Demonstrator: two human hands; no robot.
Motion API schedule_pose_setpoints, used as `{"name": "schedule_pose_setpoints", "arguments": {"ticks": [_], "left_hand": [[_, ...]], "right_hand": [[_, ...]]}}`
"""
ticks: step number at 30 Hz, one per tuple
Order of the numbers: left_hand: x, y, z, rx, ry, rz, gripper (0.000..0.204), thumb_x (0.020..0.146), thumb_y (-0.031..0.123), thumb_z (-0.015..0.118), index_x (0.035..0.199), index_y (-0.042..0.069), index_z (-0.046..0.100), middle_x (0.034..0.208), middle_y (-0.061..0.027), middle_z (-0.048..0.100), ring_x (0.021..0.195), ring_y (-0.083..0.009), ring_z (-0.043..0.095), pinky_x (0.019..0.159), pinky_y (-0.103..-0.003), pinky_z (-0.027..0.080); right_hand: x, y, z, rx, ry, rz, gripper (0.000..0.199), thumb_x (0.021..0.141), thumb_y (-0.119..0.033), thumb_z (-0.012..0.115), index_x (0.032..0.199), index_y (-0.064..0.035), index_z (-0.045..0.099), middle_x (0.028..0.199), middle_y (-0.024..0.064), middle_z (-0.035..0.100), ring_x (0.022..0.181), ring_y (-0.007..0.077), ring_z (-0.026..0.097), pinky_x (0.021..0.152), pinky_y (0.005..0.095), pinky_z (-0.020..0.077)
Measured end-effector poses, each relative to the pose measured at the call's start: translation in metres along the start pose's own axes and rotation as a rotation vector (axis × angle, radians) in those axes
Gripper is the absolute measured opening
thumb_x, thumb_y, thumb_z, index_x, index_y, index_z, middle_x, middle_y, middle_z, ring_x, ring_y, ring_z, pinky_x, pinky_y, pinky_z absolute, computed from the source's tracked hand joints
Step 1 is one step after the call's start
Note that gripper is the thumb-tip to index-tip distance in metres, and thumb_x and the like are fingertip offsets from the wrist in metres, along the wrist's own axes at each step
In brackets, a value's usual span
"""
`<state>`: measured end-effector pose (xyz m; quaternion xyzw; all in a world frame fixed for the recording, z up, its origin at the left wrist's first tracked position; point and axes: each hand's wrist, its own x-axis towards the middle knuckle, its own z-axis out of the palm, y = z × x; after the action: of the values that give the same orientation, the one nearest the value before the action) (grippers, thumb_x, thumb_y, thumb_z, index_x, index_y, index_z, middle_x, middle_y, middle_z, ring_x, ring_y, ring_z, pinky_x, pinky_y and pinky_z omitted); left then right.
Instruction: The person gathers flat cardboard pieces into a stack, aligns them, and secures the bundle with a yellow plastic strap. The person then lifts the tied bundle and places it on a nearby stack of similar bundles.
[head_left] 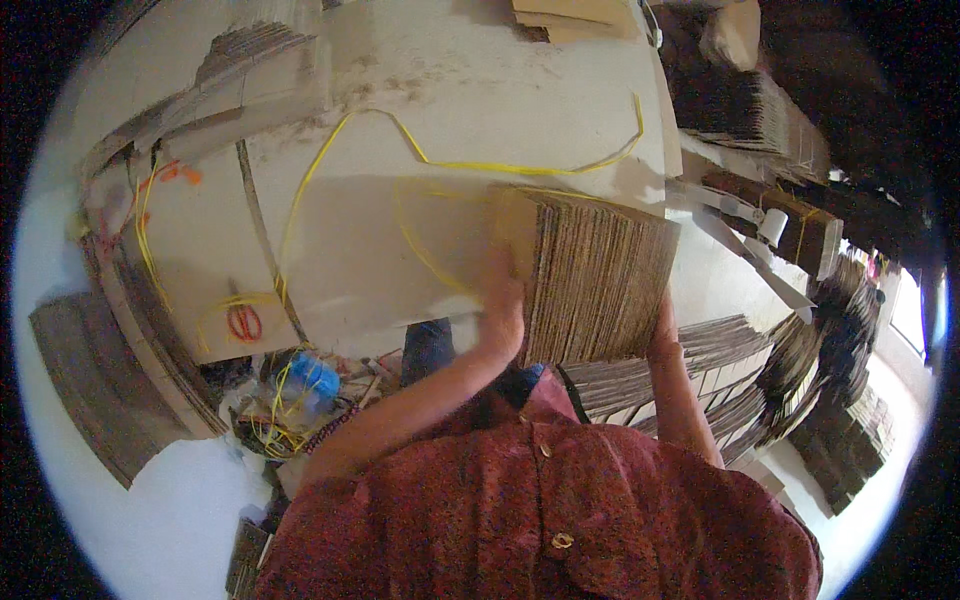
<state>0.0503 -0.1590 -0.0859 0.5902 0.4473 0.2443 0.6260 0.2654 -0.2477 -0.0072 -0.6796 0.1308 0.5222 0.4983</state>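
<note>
A thick stack of flat cardboard sheets (595,275) stands on edge in front of me, its corrugated edges facing up. My left hand (503,305) presses against the stack's left face. My right hand (665,325) grips its right side, mostly hidden behind the stack. A long yellow strap (470,165) lies looped on the large cardboard sheet (370,250) beneath and beyond the stack. My red patterned shirt fills the lower view.
Red-handled scissors (243,322) lie on the cardboard at left. A blue object (315,378) sits among tangled yellow strap scraps. More cardboard stacks (740,375) fan out at right; a bundled stack (790,225) lies further back.
</note>
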Motion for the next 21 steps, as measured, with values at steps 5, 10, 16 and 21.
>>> {"name": "schedule_pose_setpoints", "arguments": {"ticks": [5, 10, 16, 21], "left_hand": [[-0.002, 0.030, -0.008, -0.222, 0.019, -0.067, 0.055, 0.094, 0.030, 0.022, 0.135, -0.006, 0.015, 0.143, -0.0208, 0.012, 0.133, -0.0325, 0.009, 0.108, -0.037, 0.004], [0.026, 0.092, -0.036, -0.333, -0.001, -0.049, 0.055, 0.094, 0.027, 0.025, 0.136, -0.007, 0.012, 0.143, -0.0214, 0.011, 0.133, -0.0319, 0.007, 0.107, -0.037, 0.004], [0.073, 0.098, -0.071, -0.029, 0.124, 0.227, 0.055, 0.094, 0.026, 0.028, 0.135, -0.007, 0.015, 0.142, -0.0218, 0.015, 0.132, -0.0321, 0.013, 0.107, -0.036, 0.009], [0.116, 0.065, -0.088, -0.075, 0.159, 0.112, 0.057, 0.094, 0.032, 0.029, 0.135, -0.005, 0.016, 0.141, -0.0219, 0.019, 0.131, -0.0303, 0.017, 0.107, -0.034, 0.012]], "right_hand": [[-0.017, -0.002, -0.006, 0.054, 0.086, -0.073, 0.064, 0.082, -0.053, 0.048, 0.126, -0.0071, 0.041, 0.116, 0.0090, 0.051, 0.099, 0.0245, 0.052, 0.083, 0.0389, 0.0437], [-0.035, -0.041, 0.043, 0.135, 0.064, -0.188, 0.061, 0.084, -0.050, 0.046, 0.126, -0.0065, 0.040, 0.117, 0.0095, 0.051, 0.102, 0.0248, 0.052, 0.085, 0.0383, 0.0446], [0.000, -0.072, 0.102, 0.019, -0.131, -0.264, 0.065, 0.086, -0.056, 0.036, 0.132, -0.0104, 0.032, 0.128, 0.0093, 0.042, 0.113, 0.0268, 0.045, 0.089, 0.0441, 0.0428], [0.045, -0.065, 0.133, 0.081, -0.249, -0.280, 0.063, 0.088, -0.053, 0.036, 0.132, -0.0080, 0.032, 0.127, 0.0111, 0.042, 0.110, 0.0273, 0.047, 0.089, 0.0416, 0.0428]]}}
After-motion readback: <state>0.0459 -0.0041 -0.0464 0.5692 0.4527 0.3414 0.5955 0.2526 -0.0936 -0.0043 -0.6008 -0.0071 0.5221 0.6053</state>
